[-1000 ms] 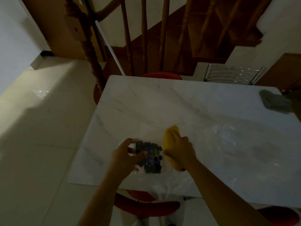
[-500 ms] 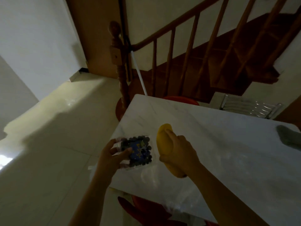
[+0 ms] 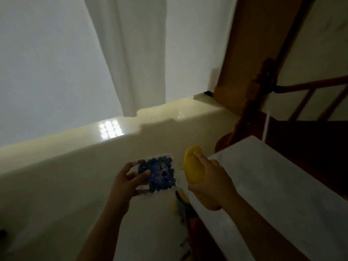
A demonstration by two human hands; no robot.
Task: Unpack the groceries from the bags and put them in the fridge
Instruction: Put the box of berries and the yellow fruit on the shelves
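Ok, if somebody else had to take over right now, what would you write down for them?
Left hand: grips a clear blueberry punnet with a blue label, held off the table.
Right hand: wrapped round a yellow mango, also in the air.
The white marble table is at the right, beside the hands; the camera faces the white wall.
Done: both items are out of the bags.
Left: carry both to the fridge, which is not in view, then fetch the rest.

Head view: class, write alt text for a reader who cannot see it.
The left hand holds a clear box of blueberries and the right hand grips a yellow fruit, both above the floor beside a white marble table.
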